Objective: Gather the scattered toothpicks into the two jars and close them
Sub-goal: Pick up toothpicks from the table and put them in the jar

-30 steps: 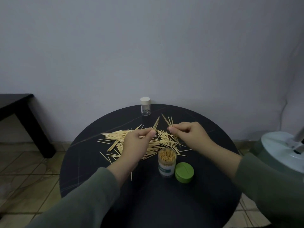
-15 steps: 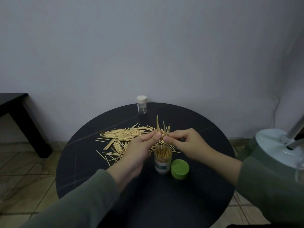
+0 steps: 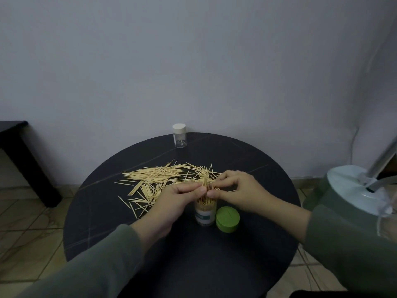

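- The round black tabletop (image 3: 247, 261) carries everything; I take the open jar as my landmark.
- My left hand (image 3: 176, 203) sits just left of the open jar, thumb and fingers curled in a pinch on a small upright bundle of toothpicks (image 3: 205, 183) above the jar's mouth.
- My right hand (image 3: 236, 192) sits just right of the open jar, its fingertips pinching the same bundle from the other side.
- The scattered toothpicks (image 3: 159, 177) lie in a loose heap behind and to the left of the open jar, some running under my hands.
- The open jar (image 3: 205, 214) stands upright below my fingers, clear-walled with a label, and packed with toothpicks standing on end.
- The green lid (image 3: 227, 219) rests on the tabletop, touching or just beside the open jar on its right.
- The small clear jar (image 3: 179, 136) stands well behind the open jar at the far edge, its pale cap on, with only a toothpick or two visible inside.
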`<state>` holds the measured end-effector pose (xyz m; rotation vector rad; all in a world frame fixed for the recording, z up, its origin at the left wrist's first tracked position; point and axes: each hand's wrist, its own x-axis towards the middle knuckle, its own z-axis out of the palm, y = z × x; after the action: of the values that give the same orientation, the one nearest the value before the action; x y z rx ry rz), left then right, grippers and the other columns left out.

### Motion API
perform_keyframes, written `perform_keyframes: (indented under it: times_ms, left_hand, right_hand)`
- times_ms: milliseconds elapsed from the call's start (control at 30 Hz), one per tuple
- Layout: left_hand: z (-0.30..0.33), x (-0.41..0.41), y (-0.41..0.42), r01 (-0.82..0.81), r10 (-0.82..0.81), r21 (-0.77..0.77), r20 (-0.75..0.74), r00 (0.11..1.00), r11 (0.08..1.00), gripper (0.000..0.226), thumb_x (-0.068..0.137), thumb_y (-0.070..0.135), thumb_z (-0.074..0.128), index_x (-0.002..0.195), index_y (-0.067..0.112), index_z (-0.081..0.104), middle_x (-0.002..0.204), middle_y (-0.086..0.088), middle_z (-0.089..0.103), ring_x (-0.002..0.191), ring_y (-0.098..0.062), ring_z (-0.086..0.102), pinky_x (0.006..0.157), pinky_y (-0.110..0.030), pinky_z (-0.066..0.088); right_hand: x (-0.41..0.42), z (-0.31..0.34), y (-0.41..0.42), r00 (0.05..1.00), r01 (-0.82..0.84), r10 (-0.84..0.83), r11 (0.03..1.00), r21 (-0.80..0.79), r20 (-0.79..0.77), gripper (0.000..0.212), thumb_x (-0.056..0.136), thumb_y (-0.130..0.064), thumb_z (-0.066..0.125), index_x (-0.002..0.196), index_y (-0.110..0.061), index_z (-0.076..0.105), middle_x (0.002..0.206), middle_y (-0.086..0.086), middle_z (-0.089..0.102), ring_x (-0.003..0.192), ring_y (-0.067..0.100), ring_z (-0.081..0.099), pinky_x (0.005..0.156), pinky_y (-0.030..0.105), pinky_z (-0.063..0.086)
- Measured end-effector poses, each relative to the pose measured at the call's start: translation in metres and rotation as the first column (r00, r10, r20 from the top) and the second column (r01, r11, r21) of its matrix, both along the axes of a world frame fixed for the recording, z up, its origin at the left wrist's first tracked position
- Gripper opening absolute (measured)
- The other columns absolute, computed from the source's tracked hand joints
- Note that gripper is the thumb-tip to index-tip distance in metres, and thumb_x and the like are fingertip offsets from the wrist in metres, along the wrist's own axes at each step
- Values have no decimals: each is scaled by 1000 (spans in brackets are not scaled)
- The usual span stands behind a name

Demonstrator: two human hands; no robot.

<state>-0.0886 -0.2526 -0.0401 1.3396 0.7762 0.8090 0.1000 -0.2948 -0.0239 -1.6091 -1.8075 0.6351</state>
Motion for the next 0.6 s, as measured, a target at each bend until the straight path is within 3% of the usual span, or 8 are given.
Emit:
perform_keyframes:
  times_ms: [100, 200, 300, 367, 467, 567, 600]
  left_hand:
    - [1, -4, 3, -8, 9, 33, -18, 1000, 999, 40, 70, 20, 72, 108, 9, 73, 109, -3, 73, 110, -15, 64, 100, -31, 47]
    - [3, -8, 5, -22, 29, 92, -68, 997, 995, 35, 70, 26, 73, 105, 21, 74, 107, 3, 73, 109, -13, 65, 97, -29, 48]
    - [6, -10, 9, 8, 48, 271, -200, 979, 963, 32, 75, 35, 73, 108, 33, 73, 89, 17, 71, 84, 1, 62, 83, -25, 50]
    - [7, -10, 9, 23, 87, 388, -265, 960, 921, 24, 81, 30, 72, 105, 32, 73, 77, 22, 69, 72, 9, 59, 73, -15, 46]
    - [9, -7, 8, 34, 138, 503, -301, 944, 864, 13, 82, 24, 74, 93, 32, 74, 83, 20, 73, 84, 7, 65, 75, -13, 49]
    - [9, -10, 12, 76, 175, 605, -345, 922, 792, 7, 79, 29, 76, 85, 33, 74, 84, 17, 72, 87, 3, 64, 78, -16, 48]
    - [9, -11, 14, 83, 200, 647, -351, 915, 758, 8, 78, 31, 77, 85, 31, 74, 85, 16, 71, 87, 2, 63, 79, -17, 46]
  right_hand:
    - [3, 2, 0, 999, 1, 0, 1000, 15, -41, 33, 57, -76, 61, 85, -60, 67, 95, -28, 66, 103, 0, 58, 102, 48, 42]
    - [6, 4, -1, 997, 3, -1, 1000, 19, -75, 25, 71, -52, 71, 95, -45, 72, 91, -20, 72, 90, -6, 63, 86, 30, 52]
    - [4, 2, -2, 998, 0, 3, 999, 42, -58, 21, 77, -42, 73, 98, -38, 74, 84, -21, 71, 78, -10, 61, 73, 18, 44]
    - [2, 1, -1, 999, 16, -14, 999, 43, -42, 25, 75, -52, 71, 95, -39, 75, 84, -22, 71, 81, -6, 62, 78, 25, 45]
    - [0, 3, 1, 998, 43, -45, 998, 56, 42, 36, 63, -72, 61, 86, -47, 73, 83, -26, 68, 91, 1, 57, 92, 43, 44]
    - [0, 10, 2, 997, 14, -17, 999, 47, 75, 19, 69, -62, 68, 86, -52, 66, 85, -25, 66, 89, 2, 51, 92, 42, 40]
    - [1, 13, 1, 997, -4, 1, 999, 37, 74, 23, 70, -60, 69, 91, -53, 63, 87, -24, 65, 89, 0, 52, 92, 41, 39]
